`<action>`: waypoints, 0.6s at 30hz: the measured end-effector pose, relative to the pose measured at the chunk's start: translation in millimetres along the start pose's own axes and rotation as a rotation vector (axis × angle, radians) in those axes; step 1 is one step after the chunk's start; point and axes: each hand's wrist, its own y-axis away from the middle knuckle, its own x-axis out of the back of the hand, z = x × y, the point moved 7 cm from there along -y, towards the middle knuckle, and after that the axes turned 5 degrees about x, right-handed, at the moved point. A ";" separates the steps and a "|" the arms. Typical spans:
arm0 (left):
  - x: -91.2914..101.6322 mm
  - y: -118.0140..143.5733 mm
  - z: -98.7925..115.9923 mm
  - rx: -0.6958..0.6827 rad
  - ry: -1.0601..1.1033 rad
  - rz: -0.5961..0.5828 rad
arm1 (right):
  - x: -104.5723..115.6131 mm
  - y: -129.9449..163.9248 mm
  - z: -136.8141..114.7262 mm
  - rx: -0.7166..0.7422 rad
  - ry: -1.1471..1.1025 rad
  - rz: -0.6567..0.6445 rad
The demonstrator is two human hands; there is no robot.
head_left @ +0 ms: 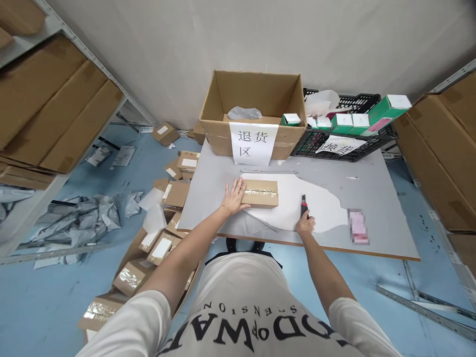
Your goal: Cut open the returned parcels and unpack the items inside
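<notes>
A small taped cardboard box (262, 193) lies on the table, partly over a white sheet (292, 213). My left hand (234, 196) rests against the box's left end with its fingers spread. In my right hand (305, 224) is a red and black box cutter (304, 204), pointing away from me above the white sheet. The cutter is to the right of the box and apart from it. Whether its blade is out is too small to tell.
Behind stand a large open carton (219, 134) with a paper sign and a black crate (344, 153) holding green-and-white boxes. A blurred pink item (358, 226) lies at the table's right. Several small cartons (134, 275) fill the floor at left. Shelves flank both sides.
</notes>
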 end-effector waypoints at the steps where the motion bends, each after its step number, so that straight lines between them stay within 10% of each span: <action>1: 0.4 1.0 1.4 0.000 -0.011 0.005 | -1.7 -0.8 -1.9 0.010 0.007 0.005; 18: -13.4 34.7 34.6 -0.120 -0.050 0.027 | 0.3 2.9 -11.6 0.140 0.136 0.105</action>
